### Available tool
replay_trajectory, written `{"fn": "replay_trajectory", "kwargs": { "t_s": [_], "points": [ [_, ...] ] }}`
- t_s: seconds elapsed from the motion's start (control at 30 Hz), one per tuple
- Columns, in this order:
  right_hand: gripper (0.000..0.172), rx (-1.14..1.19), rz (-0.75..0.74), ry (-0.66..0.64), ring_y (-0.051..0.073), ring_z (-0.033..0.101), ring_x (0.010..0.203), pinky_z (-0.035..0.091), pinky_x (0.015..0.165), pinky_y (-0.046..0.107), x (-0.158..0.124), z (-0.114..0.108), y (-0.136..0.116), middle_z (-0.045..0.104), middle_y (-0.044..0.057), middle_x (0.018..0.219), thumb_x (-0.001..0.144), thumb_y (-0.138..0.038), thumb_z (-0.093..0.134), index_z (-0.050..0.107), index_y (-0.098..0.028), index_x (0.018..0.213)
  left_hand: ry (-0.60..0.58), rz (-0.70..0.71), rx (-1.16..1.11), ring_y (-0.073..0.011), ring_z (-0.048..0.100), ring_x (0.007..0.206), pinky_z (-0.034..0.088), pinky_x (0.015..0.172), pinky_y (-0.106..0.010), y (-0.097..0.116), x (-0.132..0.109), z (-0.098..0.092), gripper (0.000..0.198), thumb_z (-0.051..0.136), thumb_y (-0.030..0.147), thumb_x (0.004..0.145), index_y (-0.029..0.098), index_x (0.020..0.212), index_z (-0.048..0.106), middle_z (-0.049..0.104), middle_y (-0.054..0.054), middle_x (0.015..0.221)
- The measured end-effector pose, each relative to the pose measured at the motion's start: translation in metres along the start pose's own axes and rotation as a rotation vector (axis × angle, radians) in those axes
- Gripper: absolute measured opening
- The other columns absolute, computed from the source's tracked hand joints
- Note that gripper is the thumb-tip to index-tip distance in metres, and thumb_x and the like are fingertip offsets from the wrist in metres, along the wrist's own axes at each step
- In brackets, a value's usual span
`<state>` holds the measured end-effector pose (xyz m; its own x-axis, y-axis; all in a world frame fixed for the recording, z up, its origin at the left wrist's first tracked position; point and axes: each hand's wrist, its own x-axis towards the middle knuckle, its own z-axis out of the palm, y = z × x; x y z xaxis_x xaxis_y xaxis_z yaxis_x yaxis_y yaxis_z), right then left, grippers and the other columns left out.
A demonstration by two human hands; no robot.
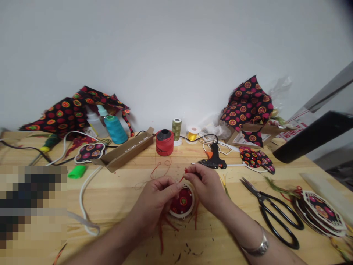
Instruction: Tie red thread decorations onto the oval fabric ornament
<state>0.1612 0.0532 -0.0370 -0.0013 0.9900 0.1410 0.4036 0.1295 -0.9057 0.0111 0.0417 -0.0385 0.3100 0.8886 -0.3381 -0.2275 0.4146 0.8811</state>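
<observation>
A round ornament (183, 200) with a pale rim and dark red patterned cloth lies under my hands at the middle of the table. Red cords trail from its lower side. My left hand (162, 193) is closed at the ornament's upper left, thumb and fingers pinching red cord by its rim. Just above the ornament, my right hand (202, 182) pinches a small knotted piece of the red cord (185, 170) between thumb and forefinger. The cord runs between the two hands. Parts of the ornament's left side are hidden by my left hand.
Black-handled scissors (271, 209) and a stack of finished-looking ornaments (321, 211) lie at right. Behind stand a glue gun (213, 158), red thread spool (164, 142), teal thread cone (116, 129) and cardboard tray (127, 152). A white cable (82, 195) loops at left.
</observation>
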Motion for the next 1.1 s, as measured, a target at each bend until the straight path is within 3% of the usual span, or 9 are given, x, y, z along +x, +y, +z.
{"fn": "replay_trajectory", "kwargs": {
  "t_s": [0.17, 0.3, 0.5, 0.77, 1.1],
  "points": [
    [0.005, 0.161, 0.109, -0.019, 0.014, 0.054, 0.062, 0.04, 0.061, 0.025, 0.0023, 0.0005, 0.0025, 0.062, -0.001, 0.064, 0.072, -0.019, 0.058, 0.06, -0.019, 0.067, 0.067, 0.1, 0.294, -0.0125, 0.05, 0.051, 0.038, 0.05, -0.023, 0.0017, -0.0001, 0.0031, 0.023, 0.068, 0.035, 0.069, 0.016, 0.056, 0.063, 0.06, 0.001, 0.053],
    [0.005, 0.318, 0.224, -0.056, 0.011, 0.047, 0.051, 0.034, 0.049, 0.023, 0.0034, 0.0005, 0.0007, 0.06, -0.002, 0.058, 0.069, -0.022, 0.06, 0.059, -0.018, 0.065, 0.108, 0.223, 0.529, -0.0151, 0.053, 0.053, 0.039, 0.051, -0.024, 0.002, -0.001, 0.003, 0.019, 0.066, 0.032, 0.07, 0.019, 0.056, 0.067, 0.062, 0.0, 0.054],
    [0.018, 0.661, 0.354, -0.156, 0.005, 0.032, 0.041, 0.022, 0.042, 0.021, 0.0016, 0.0006, -0.0067, 0.053, -0.005, 0.05, 0.063, -0.029, 0.068, 0.055, -0.016, 0.062, 0.09, 0.335, 0.688, -0.0159, 0.055, 0.055, 0.038, 0.053, -0.024, -0.0005, -0.0005, 0.0022, 0.019, 0.064, 0.03, 0.073, 0.021, 0.056, 0.067, 0.063, -0.001, 0.056],
    [0.022, 0.892, 0.348, -0.273, 0.003, 0.034, 0.042, 0.02, 0.043, 0.019, -0.0022, -0.0017, -0.0037, 0.062, -0.001, 0.062, 0.07, -0.029, 0.069, 0.053, -0.015, 0.067, 0.078, 0.393, 0.793, -0.0155, 0.054, 0.056, 0.036, 0.053, -0.025, -0.004, -0.0014, -0.001, 0.024, 0.06, 0.034, 0.077, 0.021, 0.057, 0.065, 0.061, 0.0, 0.056],
    [0.023, 0.946, 0.323, -0.308, 0.003, 0.035, 0.042, 0.02, 0.041, 0.018, -0.0005, -0.004, -0.0031, 0.053, -0.004, 0.057, 0.07, -0.028, 0.071, 0.052, -0.014, 0.067, 0.093, 0.45, 0.857, -0.017, 0.054, 0.061, 0.04, 0.059, -0.028, -0.0019, 0.0011, -0.0042, 0.027, 0.055, 0.035, 0.081, 0.02, 0.059, 0.063, 0.057, 0.001, 0.058]
  ]
}}
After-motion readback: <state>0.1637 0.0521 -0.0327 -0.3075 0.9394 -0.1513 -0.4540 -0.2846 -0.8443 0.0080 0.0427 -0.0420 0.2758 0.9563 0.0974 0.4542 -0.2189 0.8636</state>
